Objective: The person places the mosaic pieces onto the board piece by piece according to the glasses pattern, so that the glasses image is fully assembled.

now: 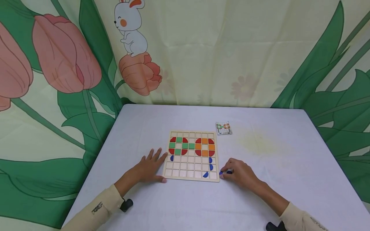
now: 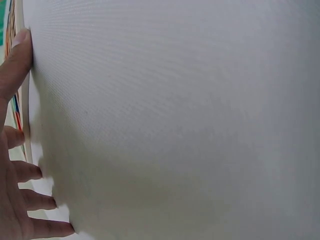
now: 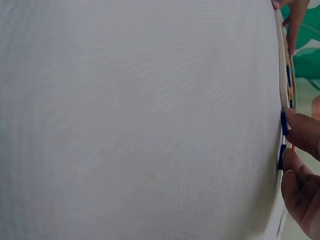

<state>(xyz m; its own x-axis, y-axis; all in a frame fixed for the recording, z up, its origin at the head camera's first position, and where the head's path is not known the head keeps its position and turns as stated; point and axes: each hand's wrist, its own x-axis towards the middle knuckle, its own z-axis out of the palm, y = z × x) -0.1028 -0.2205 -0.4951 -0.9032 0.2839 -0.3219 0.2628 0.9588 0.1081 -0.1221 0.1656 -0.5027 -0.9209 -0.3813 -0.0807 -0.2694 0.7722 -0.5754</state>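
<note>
A wooden grid board (image 1: 191, 170) lies on the white table (image 1: 260, 192). Red, green and orange tiles form two ring shapes in its upper rows; several blue pieces (image 1: 210, 166) sit lower down. My left hand (image 1: 148, 168) rests flat on the table with straight fingers, its thumb (image 2: 17, 60) against the board's left edge (image 2: 22, 100). My right hand (image 1: 238, 173) sits at the board's lower right corner and pinches small blue pieces (image 1: 224, 172) on the table. In the right wrist view the blue pieces (image 3: 283, 122) show at the fingertips (image 3: 305, 132), next to the board's edge (image 3: 285, 75).
A small pattern card (image 1: 224, 128) lies beyond the board's upper right corner. A faint yellowish stain (image 1: 260, 142) marks the table to the right. A flower-and-rabbit curtain (image 1: 185, 48) hangs behind the table's far edge.
</note>
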